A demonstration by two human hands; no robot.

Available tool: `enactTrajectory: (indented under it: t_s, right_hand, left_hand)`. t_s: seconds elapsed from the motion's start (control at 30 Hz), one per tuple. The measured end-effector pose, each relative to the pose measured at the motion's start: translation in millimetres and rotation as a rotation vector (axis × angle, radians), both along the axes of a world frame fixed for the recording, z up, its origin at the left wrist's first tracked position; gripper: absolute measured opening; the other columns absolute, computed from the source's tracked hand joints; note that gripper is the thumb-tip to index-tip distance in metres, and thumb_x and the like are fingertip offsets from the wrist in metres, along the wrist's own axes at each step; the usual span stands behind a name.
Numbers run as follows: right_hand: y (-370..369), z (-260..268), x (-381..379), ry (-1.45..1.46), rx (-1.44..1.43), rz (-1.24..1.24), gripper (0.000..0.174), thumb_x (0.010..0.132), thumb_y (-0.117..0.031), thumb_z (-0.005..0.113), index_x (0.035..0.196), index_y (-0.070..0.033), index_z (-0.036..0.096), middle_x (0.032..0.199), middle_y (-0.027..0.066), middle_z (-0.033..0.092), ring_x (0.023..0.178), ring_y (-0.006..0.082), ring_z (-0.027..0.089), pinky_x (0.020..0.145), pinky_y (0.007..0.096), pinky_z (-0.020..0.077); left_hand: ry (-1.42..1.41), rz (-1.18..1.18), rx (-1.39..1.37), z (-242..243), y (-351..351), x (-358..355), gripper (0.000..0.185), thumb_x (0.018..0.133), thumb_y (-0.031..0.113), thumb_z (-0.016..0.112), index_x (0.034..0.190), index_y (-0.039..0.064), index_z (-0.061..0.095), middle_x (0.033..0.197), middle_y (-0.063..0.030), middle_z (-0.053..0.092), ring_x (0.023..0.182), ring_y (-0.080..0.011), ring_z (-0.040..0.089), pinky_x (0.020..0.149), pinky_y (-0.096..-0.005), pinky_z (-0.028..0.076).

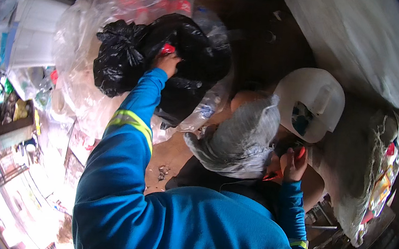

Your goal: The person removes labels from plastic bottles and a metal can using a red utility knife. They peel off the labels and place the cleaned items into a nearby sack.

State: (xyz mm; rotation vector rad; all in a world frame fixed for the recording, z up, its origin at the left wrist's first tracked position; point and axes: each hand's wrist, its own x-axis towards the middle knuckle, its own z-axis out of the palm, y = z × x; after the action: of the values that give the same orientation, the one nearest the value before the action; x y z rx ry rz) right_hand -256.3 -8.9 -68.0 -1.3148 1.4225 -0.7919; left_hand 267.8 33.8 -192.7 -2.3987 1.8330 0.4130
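Note:
My left hand (167, 64) reaches out over a large black plastic bag (197, 49), with a small shiny red item (167, 49) at its fingers. What that item is, I cannot tell. A knotted-looking bunch of black plastic (118, 53) lies just left of the hand. Close to my body, my right hand (294, 166) is curled around a red handle-like object (299, 153), most of it hidden by the fingers. Between the hands, a greyish woven sack (238, 140) rests bunched over my lap. Beyond my right hand sits a cut-open white plastic container (310, 104) with dark pieces inside.
A big clear plastic bag (78, 42) bulges around the black bag, and clear bottles (203, 110) show at its right. A full white woven sack (347, 165) leans on the right, wrappers at its mouth. Pale sheeting (366, 40) hangs at upper right. Bright clutter fills the lower left.

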Motion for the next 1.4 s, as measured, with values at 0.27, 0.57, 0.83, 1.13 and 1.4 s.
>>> enactTrajectory:
  t_s: [0.27,0.57,0.83,1.13,1.4]
  right_hand:
    - [16.2,25.1,-32.6,0.388,0.160,0.300,0.025,0.088,-0.016,0.052,0.110,-0.004,0.055,0.092,0.0123,0.060,0.084,0.0182,0.056,0.076,0.0285,0.0442]
    - [1.1,0.4,-54.3,-0.126,0.374,0.001,0.024,0.092,-0.021,0.049,0.107,-0.004,0.056,0.071,0.0033,0.057,0.055,0.0128,0.051,0.053,0.0265,0.0417]
    - [-23.4,103.4,16.3,-0.511,0.142,-0.020,0.029,0.092,-0.016,0.048,0.117,-0.002,0.050,0.080,0.0024,0.059,0.068,0.0103,0.059,0.049,0.0197,0.0404]
    - [12.9,207.6,39.3,-0.120,-0.565,0.227,0.043,0.082,-0.002,0.055,0.124,0.000,0.047,0.087,0.0145,0.058,0.076,0.0191,0.058,0.071,0.0286,0.0468]
    - [-4.2,194.5,-15.8,-0.841,-0.386,-0.028,0.045,0.076,-0.007,0.069,0.116,0.003,0.050,0.104,0.0075,0.060,0.096,0.0128,0.056,0.083,0.0286,0.0463]
  left_hand:
    - [-0.474,0.002,0.391,-42.6,32.8,46.4,0.040,0.078,0.035,0.057,0.113,0.016,0.059,0.121,-0.0073,0.051,0.119,-0.0263,0.038,0.096,-0.0404,0.035]
    - [0.406,0.296,-0.081,46.0,54.4,18.3,0.077,0.063,0.016,0.076,0.127,0.004,0.035,0.114,-0.0196,0.055,0.104,-0.0326,0.055,0.089,-0.0385,0.044]
    - [1.890,0.524,-0.607,215.2,-19.7,-122.7,0.058,0.089,0.053,0.041,0.124,0.006,0.043,0.114,-0.0124,0.056,0.097,-0.0263,0.058,0.081,-0.0446,0.049]
    - [1.685,0.099,-0.789,310.6,-44.3,-329.0,0.049,0.094,0.042,0.039,0.120,0.001,0.047,0.109,-0.0114,0.057,0.095,-0.0196,0.058,0.082,-0.0320,0.046]
    - [1.973,-0.204,-0.555,333.1,-32.9,-412.2,0.057,0.092,0.025,0.048,0.138,0.003,0.023,0.131,-0.0117,0.041,0.118,-0.0192,0.042,0.100,-0.0331,0.032]
